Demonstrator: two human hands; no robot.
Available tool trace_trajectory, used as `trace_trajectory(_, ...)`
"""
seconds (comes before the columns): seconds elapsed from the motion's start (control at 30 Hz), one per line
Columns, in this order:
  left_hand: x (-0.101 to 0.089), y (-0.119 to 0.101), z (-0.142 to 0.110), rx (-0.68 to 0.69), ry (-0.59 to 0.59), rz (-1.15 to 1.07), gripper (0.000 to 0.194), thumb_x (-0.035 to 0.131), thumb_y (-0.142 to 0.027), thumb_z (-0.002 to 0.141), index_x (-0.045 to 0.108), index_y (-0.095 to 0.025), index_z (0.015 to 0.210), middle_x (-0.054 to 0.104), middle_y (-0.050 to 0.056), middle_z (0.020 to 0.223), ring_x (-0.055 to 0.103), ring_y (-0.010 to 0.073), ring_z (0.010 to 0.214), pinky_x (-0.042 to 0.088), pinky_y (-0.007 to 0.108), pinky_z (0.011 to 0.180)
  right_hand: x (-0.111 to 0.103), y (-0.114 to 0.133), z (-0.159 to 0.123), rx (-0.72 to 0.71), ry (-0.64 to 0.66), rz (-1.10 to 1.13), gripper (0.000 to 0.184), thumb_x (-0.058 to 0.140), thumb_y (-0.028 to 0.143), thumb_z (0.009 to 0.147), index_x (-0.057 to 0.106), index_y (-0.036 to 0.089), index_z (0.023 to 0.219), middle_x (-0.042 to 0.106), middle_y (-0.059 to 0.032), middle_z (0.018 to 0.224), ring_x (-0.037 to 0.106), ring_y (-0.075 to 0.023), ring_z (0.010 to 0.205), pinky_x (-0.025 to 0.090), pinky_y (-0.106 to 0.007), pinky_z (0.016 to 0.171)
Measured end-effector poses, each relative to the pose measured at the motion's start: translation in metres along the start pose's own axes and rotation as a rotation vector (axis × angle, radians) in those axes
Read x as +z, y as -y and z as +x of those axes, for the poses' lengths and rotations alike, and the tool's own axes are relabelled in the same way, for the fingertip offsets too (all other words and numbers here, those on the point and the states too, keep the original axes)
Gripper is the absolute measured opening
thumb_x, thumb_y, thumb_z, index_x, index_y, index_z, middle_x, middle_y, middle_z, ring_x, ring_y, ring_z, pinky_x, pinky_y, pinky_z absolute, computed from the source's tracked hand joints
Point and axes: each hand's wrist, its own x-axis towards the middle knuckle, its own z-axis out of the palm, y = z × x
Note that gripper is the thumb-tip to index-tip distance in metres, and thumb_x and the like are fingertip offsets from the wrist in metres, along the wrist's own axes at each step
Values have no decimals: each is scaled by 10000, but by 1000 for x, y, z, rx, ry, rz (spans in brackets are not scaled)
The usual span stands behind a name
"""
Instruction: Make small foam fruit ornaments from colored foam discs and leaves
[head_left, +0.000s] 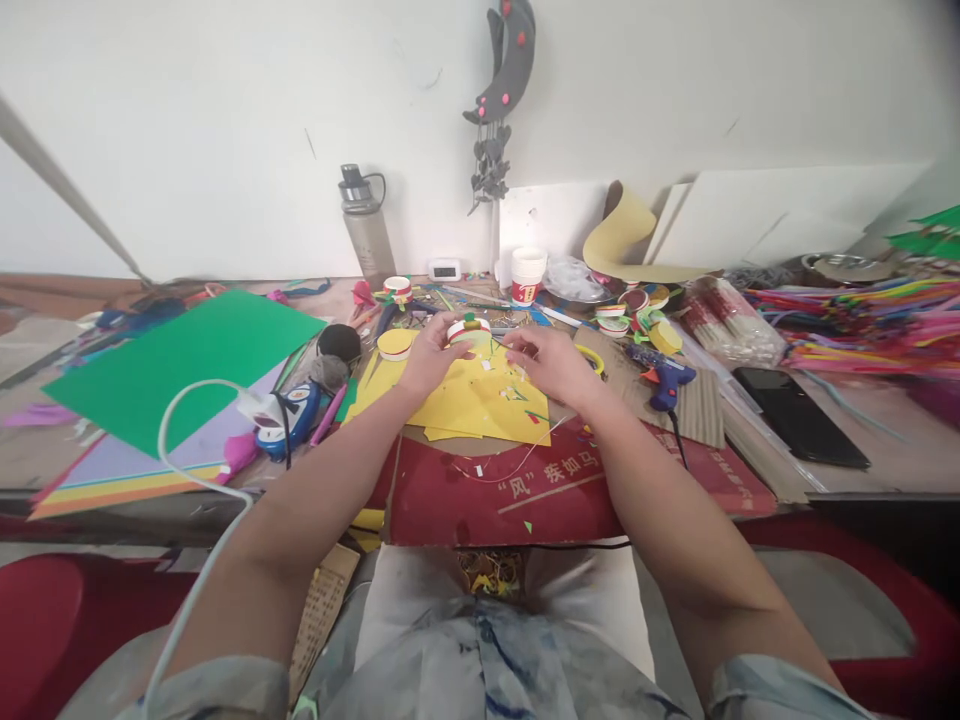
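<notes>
My left hand (pixel 435 355) is closed on a small round paper craft piece (pixel 469 330) with a white and red rim and a green bit on top. To its right, my right hand (pixel 551 358) has its thumb and fingers drawn together in a pinch; whatever is between the fingertips is too small to name. Beneath both hands lie yellow paper sheets (pixel 457 405) scattered with small scraps. A similar round piece with a yellow top (pixel 395 344) rests just left of my left hand.
A blue glue gun (pixel 664 375) lies on corrugated cardboard (pixel 701 405) at right, near a black phone (pixel 799 415). Green paper (pixel 187 365) covers the left side. A bottle (pixel 366 225) and paper cups (pixel 528 275) stand by the wall. A white cable (pixel 191 390) crosses at left.
</notes>
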Motion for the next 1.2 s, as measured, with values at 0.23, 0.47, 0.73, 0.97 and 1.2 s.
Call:
trace_trajectory(0.23,0,12,-4,113,17,257,338,819,-411,736,772,-232,1019,759,44,987,670,212,928,551,369,880,-7,3,4,103,-169,43,253,615,237,939,724,173,1158,743,-59,1007,624,-165,838,478,-301,822)
trace_trajectory(0.47,4,15,-4,14,3,87,372,825,-423,696,743,-198,980,676,1,852,595,144,765,616,318,725,-61,-4,-10,221,-466,-91,243,594,268,923,742,148,1074,760,-99,1047,665,-197,899,505,-339,877)
trace_trajectory(0.73,3,14,0,11,-48,56,463,844,-373,662,639,-188,1034,688,22,957,636,159,854,609,332,773,-99,-72,-74,746,-309,-651,494,618,484,948,708,73,1207,727,-273,1200,669,-368,1153,494,-458,981)
trace_trajectory(0.97,-1,-6,-6,336,-48,274,220,766,-321,821,638,-212,963,749,120,1184,696,243,1191,533,428,1040,-71,-100,-84,853,14,-718,446,595,313,930,715,10,1235,711,-325,1256,711,-368,1173,532,-382,874)
trace_trajectory(1.2,-3,-25,-11,445,-50,443,96,740,-265,875,645,-253,869,775,86,1167,647,263,1296,428,519,1181,-88,-108,-95,986,-340,-201,129,613,256,854,709,180,896,660,-105,726,679,-285,736,524,-392,669)
